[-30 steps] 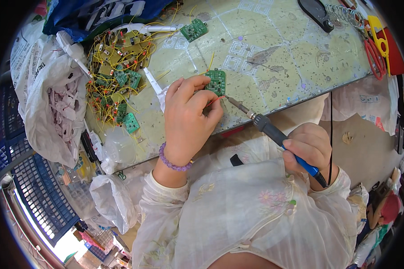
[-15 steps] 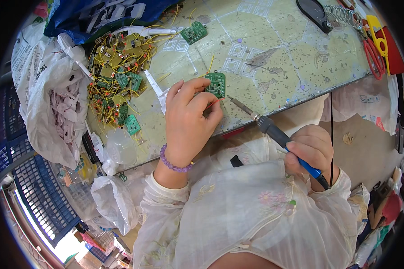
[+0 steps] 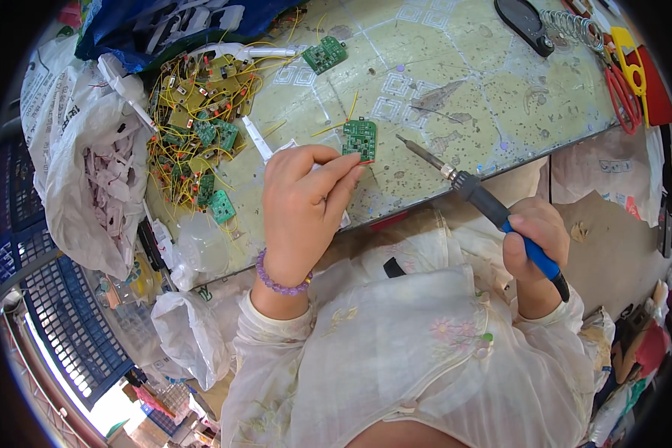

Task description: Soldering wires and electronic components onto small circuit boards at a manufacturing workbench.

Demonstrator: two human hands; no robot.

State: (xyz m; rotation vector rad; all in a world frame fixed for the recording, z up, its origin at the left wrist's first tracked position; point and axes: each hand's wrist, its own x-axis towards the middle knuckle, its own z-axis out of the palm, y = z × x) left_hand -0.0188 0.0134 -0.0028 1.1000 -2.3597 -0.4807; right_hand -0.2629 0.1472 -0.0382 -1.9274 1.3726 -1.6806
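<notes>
A green circuit board [image 3: 360, 140] lies flat near the front edge of the table, with a yellow wire [image 3: 336, 127] at its far side. My left hand [image 3: 300, 196] is at the board's near left corner, thumb and fingertips pinched together on a thin red wire [image 3: 366, 162] along the near edge. Beneath that hand sticks out a white plastic part [image 3: 257, 139]. In my right hand [image 3: 539, 237] is a soldering iron [image 3: 484, 201] with a blue and black handle. Its tip points toward the board but stays apart from it, to the right.
A tangled heap of circuit boards with yellow wires [image 3: 201, 112] covers the table's left. Another green board [image 3: 325, 55] lies farther back. White plastic bags [image 3: 89, 172] hang at the left edge. Scissors with red handles [image 3: 624, 101] and a metal coil stand [image 3: 579, 28] sit far right.
The soldering iron has drawn back to the right, away from the board. My left hand has shifted slightly left, its fingers coming off the board's left side and closing at the red wire.
</notes>
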